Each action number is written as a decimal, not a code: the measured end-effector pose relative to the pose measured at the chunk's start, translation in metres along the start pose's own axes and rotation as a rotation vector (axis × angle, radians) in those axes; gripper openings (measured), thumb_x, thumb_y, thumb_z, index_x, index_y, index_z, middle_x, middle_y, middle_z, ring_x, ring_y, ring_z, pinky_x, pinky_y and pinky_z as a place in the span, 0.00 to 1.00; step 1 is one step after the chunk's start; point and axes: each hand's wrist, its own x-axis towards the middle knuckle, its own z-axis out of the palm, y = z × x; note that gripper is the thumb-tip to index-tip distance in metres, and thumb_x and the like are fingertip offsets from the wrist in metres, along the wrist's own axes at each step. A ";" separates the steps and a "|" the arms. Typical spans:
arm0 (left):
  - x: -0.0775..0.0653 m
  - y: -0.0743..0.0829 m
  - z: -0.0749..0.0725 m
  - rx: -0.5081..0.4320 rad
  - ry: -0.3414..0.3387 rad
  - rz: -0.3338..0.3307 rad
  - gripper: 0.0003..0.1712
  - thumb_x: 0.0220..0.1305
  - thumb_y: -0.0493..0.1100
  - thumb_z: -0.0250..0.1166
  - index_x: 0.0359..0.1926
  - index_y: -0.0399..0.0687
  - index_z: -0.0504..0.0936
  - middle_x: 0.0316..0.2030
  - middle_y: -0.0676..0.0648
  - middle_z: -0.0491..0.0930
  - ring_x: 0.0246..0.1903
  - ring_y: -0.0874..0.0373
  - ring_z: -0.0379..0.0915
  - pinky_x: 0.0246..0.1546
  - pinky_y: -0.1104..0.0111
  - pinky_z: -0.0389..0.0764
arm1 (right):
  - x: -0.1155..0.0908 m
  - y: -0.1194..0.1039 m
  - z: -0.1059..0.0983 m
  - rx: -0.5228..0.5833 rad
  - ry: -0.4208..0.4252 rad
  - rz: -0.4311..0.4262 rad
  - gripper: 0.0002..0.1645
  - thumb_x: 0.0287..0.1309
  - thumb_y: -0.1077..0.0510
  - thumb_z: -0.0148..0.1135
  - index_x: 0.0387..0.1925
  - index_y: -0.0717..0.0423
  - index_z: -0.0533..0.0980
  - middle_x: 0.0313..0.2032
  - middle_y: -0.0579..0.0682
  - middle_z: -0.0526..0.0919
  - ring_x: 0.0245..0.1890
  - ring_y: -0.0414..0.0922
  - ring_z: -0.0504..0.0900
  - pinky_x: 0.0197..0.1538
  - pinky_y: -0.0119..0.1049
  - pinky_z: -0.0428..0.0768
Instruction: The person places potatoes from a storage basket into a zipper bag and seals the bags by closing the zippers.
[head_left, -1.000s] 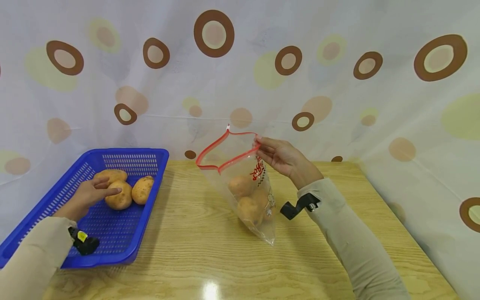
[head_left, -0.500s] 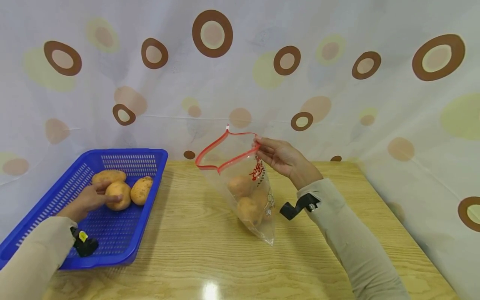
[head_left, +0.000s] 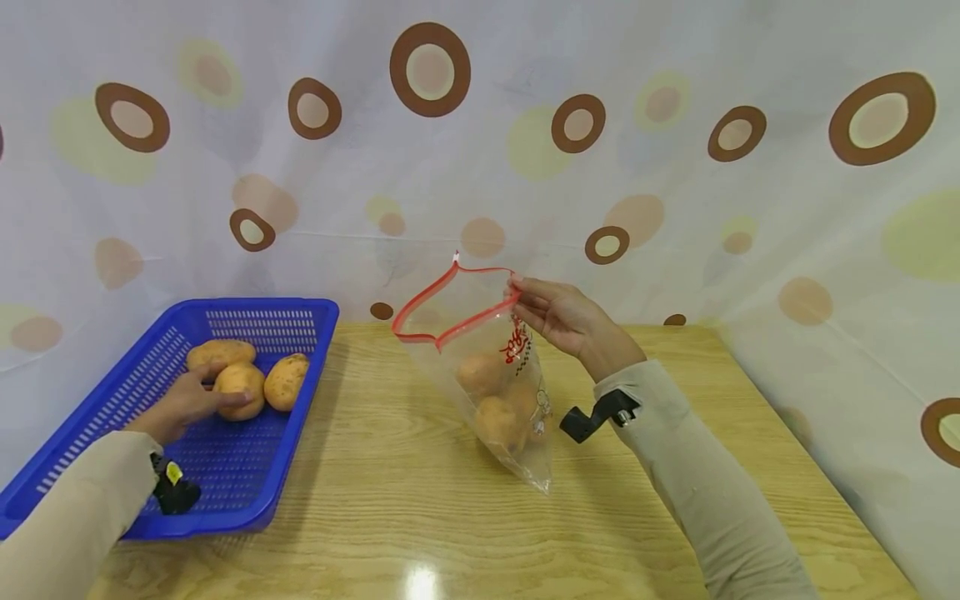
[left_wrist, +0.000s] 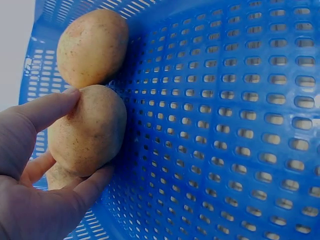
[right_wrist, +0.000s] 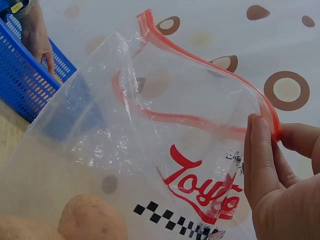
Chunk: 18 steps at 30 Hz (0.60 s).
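In the blue basket (head_left: 300, 433), my left hand (head_left: 183, 402) grips a potato (head_left: 243, 390), the thumb on one side and fingers round the other. The left wrist view shows this same potato (left_wrist: 92, 132) between thumb and fingers, touching the potato beside it (left_wrist: 95, 47). Two more potatoes, one behind (head_left: 221, 352) and one to the right (head_left: 287, 382), lie against it in the head view. My right hand (head_left: 566, 321) pinches the red-edged rim of a clear zip bag (head_left: 442, 375). The bag's mouth gapes, and several potatoes (head_left: 498, 423) sit low inside it.
The basket stands at the left on a wooden table (head_left: 360, 500). A patterned curtain (head_left: 480, 183) hangs behind the table and along its right side. The bag stands mid-table, right of the basket.
My left hand has come down onto the middle potato and closed its fingers round it. My right hand and the bag have stayed in place.
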 end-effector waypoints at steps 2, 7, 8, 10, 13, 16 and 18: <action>0.000 0.001 0.000 -0.008 0.002 -0.004 0.57 0.62 0.49 0.65 0.69 0.20 0.36 0.63 0.17 0.49 0.61 0.27 0.54 0.60 0.44 0.66 | 0.000 -0.001 0.000 0.003 -0.002 -0.002 0.11 0.66 0.64 0.56 0.31 0.60 0.83 0.29 0.53 0.84 0.29 0.41 0.85 0.35 0.27 0.83; -0.002 0.002 -0.003 -0.024 0.002 0.000 0.56 0.61 0.47 0.66 0.69 0.19 0.38 0.63 0.16 0.50 0.60 0.28 0.58 0.51 0.57 0.76 | 0.000 -0.002 0.000 0.011 -0.002 0.000 0.12 0.66 0.64 0.55 0.31 0.60 0.83 0.28 0.53 0.85 0.29 0.41 0.85 0.35 0.27 0.83; -0.002 0.003 -0.004 -0.025 0.001 0.002 0.55 0.61 0.46 0.66 0.69 0.19 0.38 0.63 0.16 0.50 0.59 0.29 0.59 0.48 0.61 0.77 | 0.001 -0.002 0.000 0.010 -0.002 -0.001 0.12 0.66 0.64 0.55 0.31 0.60 0.83 0.28 0.53 0.85 0.29 0.42 0.85 0.35 0.27 0.83; -0.003 0.004 -0.007 -0.039 -0.009 0.004 0.55 0.61 0.45 0.66 0.68 0.18 0.39 0.63 0.16 0.49 0.58 0.31 0.61 0.43 0.67 0.79 | 0.000 -0.003 0.000 0.012 -0.003 -0.003 0.12 0.66 0.64 0.55 0.31 0.60 0.83 0.28 0.53 0.85 0.29 0.42 0.85 0.35 0.27 0.83; -0.003 0.007 -0.011 -0.058 -0.019 -0.004 0.55 0.61 0.44 0.66 0.69 0.19 0.38 0.64 0.17 0.48 0.56 0.35 0.64 0.39 0.71 0.79 | -0.001 -0.005 0.000 0.015 0.002 -0.009 0.12 0.66 0.64 0.55 0.30 0.60 0.83 0.28 0.53 0.85 0.28 0.42 0.85 0.35 0.27 0.83; -0.002 0.010 -0.012 -0.074 -0.023 -0.017 0.55 0.60 0.44 0.66 0.69 0.19 0.37 0.65 0.17 0.46 0.56 0.37 0.65 0.38 0.73 0.79 | -0.002 -0.006 -0.001 0.020 0.007 -0.011 0.12 0.66 0.65 0.55 0.30 0.60 0.83 0.28 0.53 0.84 0.29 0.42 0.85 0.35 0.27 0.83; -0.002 0.011 -0.012 -0.081 -0.025 -0.024 0.56 0.60 0.43 0.67 0.69 0.20 0.37 0.65 0.17 0.46 0.57 0.37 0.64 0.38 0.73 0.79 | -0.003 -0.007 -0.001 0.018 0.008 -0.010 0.12 0.66 0.65 0.55 0.30 0.60 0.83 0.29 0.53 0.84 0.29 0.42 0.85 0.35 0.27 0.83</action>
